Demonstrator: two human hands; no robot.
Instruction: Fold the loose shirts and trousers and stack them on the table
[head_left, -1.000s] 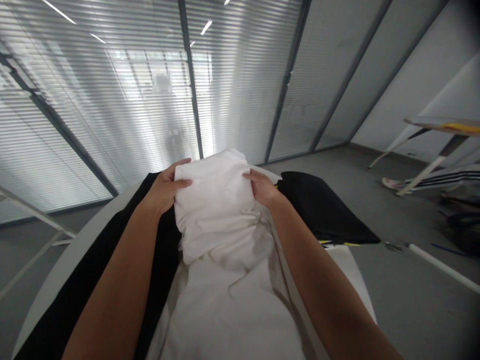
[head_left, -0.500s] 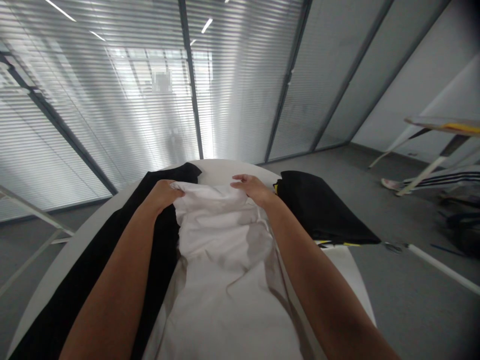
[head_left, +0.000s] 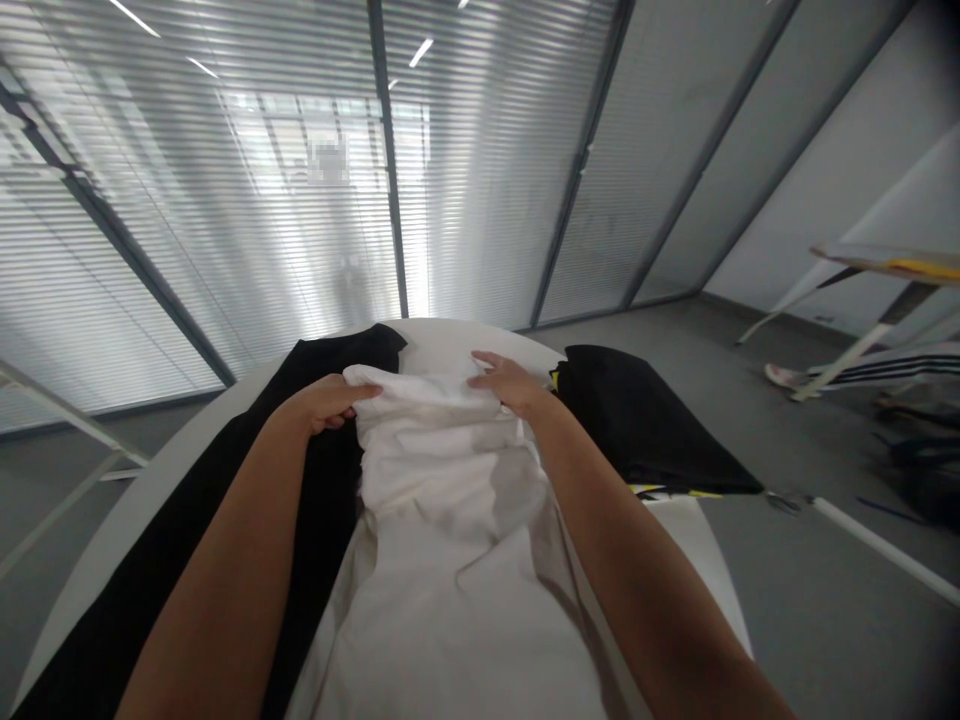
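Note:
A long white garment (head_left: 480, 560) of soft, creased fabric stretches from the near edge of the view to the middle of the table; its kind is unclear. My left hand (head_left: 330, 400) pinches its far left corner, thumb on top and fingers curled beneath. At the far right corner, my right hand (head_left: 510, 382) has its thumb over the fabric and its index finger stretched just past the edge, with the cloth between them. Beside my left arm lies a black garment (head_left: 322, 520), partly covered by the white one. A folded black cloth item (head_left: 652, 425) rests right of my right hand.
All the clothes lie on a round white table (head_left: 442, 335). Glass panels with blinds (head_left: 300, 230) stand behind it. To the right are another table (head_left: 885, 262), a person's striped trouser leg (head_left: 892, 367) and a white pole (head_left: 885, 550). White metal bars (head_left: 67, 420) stand at left.
My left hand has turned and shifted slightly, its thumb now lying over the folded edge and its fingers showing below. The right hand has barely moved along the cloth.

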